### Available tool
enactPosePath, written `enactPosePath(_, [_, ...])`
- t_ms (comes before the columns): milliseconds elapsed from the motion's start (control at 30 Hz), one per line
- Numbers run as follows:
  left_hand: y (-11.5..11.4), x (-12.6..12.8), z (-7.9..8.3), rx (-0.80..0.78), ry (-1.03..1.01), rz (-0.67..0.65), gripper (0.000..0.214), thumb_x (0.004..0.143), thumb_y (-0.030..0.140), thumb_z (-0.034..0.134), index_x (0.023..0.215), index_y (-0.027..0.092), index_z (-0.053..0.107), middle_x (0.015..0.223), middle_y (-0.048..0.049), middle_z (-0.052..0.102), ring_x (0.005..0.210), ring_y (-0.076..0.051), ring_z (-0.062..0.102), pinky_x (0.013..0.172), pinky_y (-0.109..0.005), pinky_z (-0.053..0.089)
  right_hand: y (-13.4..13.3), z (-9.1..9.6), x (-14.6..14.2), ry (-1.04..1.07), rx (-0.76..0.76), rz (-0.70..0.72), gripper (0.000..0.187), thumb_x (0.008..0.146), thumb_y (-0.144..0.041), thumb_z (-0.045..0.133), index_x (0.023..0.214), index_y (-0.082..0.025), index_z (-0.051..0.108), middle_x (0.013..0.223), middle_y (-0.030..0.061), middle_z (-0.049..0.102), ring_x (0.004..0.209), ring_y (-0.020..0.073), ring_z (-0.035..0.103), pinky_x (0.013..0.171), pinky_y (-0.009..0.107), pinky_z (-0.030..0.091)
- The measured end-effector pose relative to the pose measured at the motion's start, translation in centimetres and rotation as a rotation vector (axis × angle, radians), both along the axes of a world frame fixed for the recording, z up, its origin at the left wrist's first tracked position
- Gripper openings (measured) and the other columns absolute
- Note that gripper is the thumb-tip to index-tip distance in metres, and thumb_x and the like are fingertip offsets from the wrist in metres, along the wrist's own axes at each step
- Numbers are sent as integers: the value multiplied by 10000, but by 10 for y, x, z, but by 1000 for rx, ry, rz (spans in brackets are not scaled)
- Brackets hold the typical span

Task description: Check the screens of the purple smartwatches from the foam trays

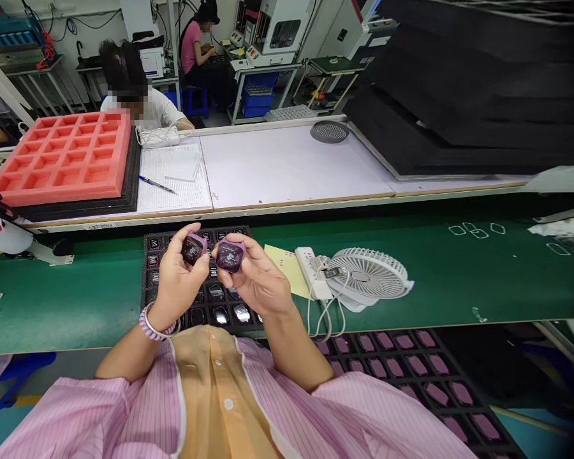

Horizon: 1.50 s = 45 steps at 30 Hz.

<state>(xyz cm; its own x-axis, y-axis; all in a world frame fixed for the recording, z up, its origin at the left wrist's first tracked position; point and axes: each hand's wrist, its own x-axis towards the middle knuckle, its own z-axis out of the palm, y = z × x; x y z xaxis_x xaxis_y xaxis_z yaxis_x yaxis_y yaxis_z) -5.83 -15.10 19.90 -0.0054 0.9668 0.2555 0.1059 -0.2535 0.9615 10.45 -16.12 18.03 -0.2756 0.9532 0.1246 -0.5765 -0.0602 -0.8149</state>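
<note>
My left hand (182,277) grips a small smartwatch body (192,248) with a purple case and a dark face, thumb and fingers at its edges. Close beside it, my right hand (263,277) pinches a second purple smartwatch body (230,255) by its sides. Both faces are turned up toward me, with small light marks on the screens. Beneath the hands lies a black foam tray (149,294) whose pockets hold several dark watch pieces; my hands and forearms cover part of it.
Right of the tray are a yellow paper (287,268), a white power strip (312,271) and a white fan (368,274) with cables. A pink foam tray (67,156) sits on the shelf, a black stack (459,95) to its right. Another tray (411,363) lies below the bench edge. Two people sit beyond.
</note>
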Motion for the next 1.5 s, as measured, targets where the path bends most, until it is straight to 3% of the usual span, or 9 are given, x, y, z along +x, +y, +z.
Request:
enactPosePath(133, [0, 1, 1, -9, -36, -1, 474, 847, 233, 662, 1314, 192, 589, 1055, -50, 662, 907, -148, 650, 842, -265, 573, 0, 2, 0, 40, -7, 12, 449, 884, -516, 829, 1250, -311, 669, 1038, 38, 671, 675, 164, 592, 660, 355, 535])
enactPosePath(333, [0, 1, -1, -7, 12, 9, 461, 851, 235, 653, 1308, 200, 608, 971, -25, 657, 767, -124, 601, 722, -237, 544, 0, -1, -1, 40, -26, 10, 452, 871, -521, 841, 1232, -304, 675, 1016, 39, 662, 666, 167, 567, 653, 356, 523])
enactPosePath(1000, [-1, 4, 1, -20, -67, -21, 484, 835, 260, 693, 1301, 172, 596, 985, -24, 676, 852, -125, 666, 812, -238, 598, -2, -4, -1, 54, -17, 18, 439, 893, -508, 828, 1260, -320, 675, 1031, 37, 667, 690, 167, 588, 670, 351, 543])
enactPosePath(1200, [0, 3, -4, -43, -41, -1, 484, 831, 255, 686, 1301, 169, 610, 1006, -35, 683, 790, -111, 636, 737, -219, 575, -1, -9, -2, 71, -16, 0, 402, 901, -481, 825, 1236, -308, 684, 1074, 47, 680, 682, 149, 592, 657, 329, 534])
enactPosePath(1400, [1, 4, -6, -41, -73, 5, 491, 824, 266, 694, 1296, 166, 601, 1046, -50, 685, 886, -136, 667, 837, -255, 600, -1, -9, -4, 128, -40, 15, 400, 895, -447, 849, 1241, -318, 698, 1068, 31, 679, 696, 147, 601, 673, 321, 510])
enactPosePath(1500, [1, 4, -8, -42, -68, 6, 490, 824, 271, 695, 1294, 169, 604, 1016, -43, 679, 853, -131, 656, 795, -245, 595, -1, -8, -4, 119, -44, 22, 412, 888, -461, 852, 1238, -310, 694, 1063, 34, 679, 699, 154, 598, 672, 326, 507])
